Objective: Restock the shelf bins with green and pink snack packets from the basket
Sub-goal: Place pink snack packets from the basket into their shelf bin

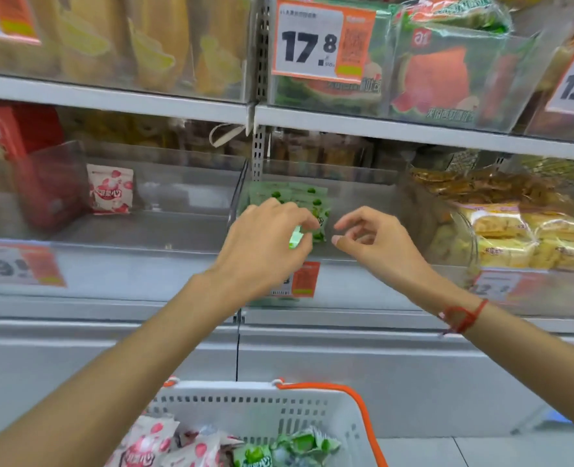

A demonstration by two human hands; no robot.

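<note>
The left hand [265,244] pinched a green packet [312,214] at the middle bin [346,183], and the right hand [373,237] hung loose, holding nothing. One pink packet [110,188] sat in the left bin. More packets waited in the basket [262,406] (bottom middle), so I think much was left.

Bare forearms — red string bracelet [464,315] (right wrist)

Both hands raised, left hand [265,241] pinching, right hand [376,241] loosely curled
</note>
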